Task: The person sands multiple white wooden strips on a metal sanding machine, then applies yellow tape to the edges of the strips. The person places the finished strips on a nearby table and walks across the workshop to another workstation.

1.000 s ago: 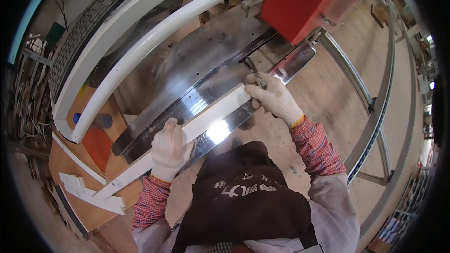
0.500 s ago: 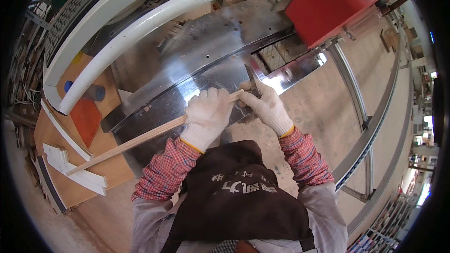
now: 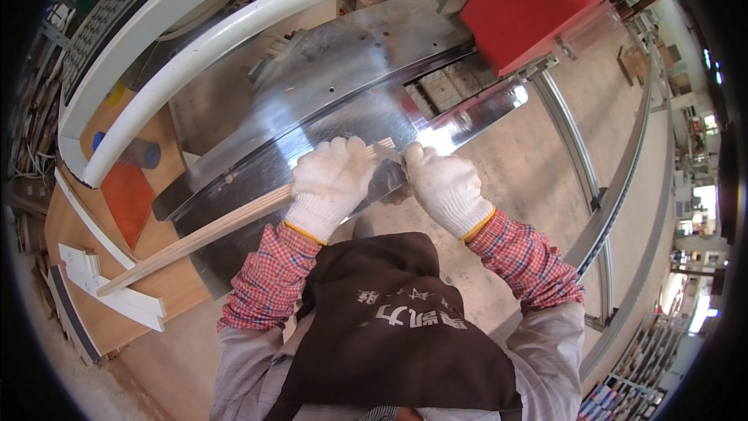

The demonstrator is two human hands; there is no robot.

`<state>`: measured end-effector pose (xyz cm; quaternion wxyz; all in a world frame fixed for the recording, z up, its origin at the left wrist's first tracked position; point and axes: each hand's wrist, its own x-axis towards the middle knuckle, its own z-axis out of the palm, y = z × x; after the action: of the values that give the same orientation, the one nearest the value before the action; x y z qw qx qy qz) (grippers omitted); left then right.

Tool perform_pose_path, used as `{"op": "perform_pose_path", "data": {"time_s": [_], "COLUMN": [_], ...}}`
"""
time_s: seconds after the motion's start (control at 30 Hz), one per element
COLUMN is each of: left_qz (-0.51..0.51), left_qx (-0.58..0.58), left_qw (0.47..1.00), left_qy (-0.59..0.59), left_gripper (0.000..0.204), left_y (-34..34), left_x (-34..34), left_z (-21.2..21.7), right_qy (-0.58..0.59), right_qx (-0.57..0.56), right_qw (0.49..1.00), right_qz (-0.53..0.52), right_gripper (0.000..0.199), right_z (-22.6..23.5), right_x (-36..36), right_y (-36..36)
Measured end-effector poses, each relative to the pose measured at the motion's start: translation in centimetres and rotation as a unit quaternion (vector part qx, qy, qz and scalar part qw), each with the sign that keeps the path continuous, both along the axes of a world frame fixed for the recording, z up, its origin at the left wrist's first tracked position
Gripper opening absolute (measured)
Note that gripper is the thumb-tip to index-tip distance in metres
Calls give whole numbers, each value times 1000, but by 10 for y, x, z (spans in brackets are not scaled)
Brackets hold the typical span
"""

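Note:
My left hand (image 3: 330, 179), in a white knit glove, is closed around a long pale wooden strip (image 3: 210, 234). The strip slants from the lower left up to its far end, just beyond my left fist. My right hand (image 3: 446, 191), gloved the same way, grips a flat metal blade (image 3: 390, 153); whatever handle it has is hidden in the fist. The blade points left and lies at the strip's far end; whether it touches the wood I cannot tell. Both hands are over the near edge of a shiny metal machine table (image 3: 354, 126).
A red machine housing (image 3: 553, 12) stands at the far right beside a rectangular opening in the table. A curved white tube (image 3: 257, 23) arches across the far left. White curved pieces (image 3: 117, 288) and an orange-red piece (image 3: 127, 206) lie on a wooden board (image 3: 183, 281). Metal rails (image 3: 573, 125) run along the right.
The blade has swung from pointing away from me to pointing left across the strip's end. My right hand has turned and come slightly nearer. The left keeps its grip; the view has shifted a little.

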<state>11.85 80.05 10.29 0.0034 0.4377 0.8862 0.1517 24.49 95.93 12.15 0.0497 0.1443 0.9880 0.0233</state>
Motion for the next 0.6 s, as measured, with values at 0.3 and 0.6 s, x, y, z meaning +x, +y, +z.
{"op": "perform_pose_path", "data": {"time_s": [0.3, 0.6], "left_qz": [-1, -19], "left_qx": [20, 89], "left_qw": [1000, 994], "left_qy": [-9, 64], "left_gripper": [38, 37], "left_y": [0, -2], "left_x": [-2, 0], "left_z": [-3, -14], "right_qy": [9, -13], "right_qx": [-2, -12], "right_qw": [1000, 1000], "right_qz": [-2, 5], "right_gripper": [15, 19], "right_z": [6, 8], "right_x": [-6, -6], "right_y": [-1, 2]}}
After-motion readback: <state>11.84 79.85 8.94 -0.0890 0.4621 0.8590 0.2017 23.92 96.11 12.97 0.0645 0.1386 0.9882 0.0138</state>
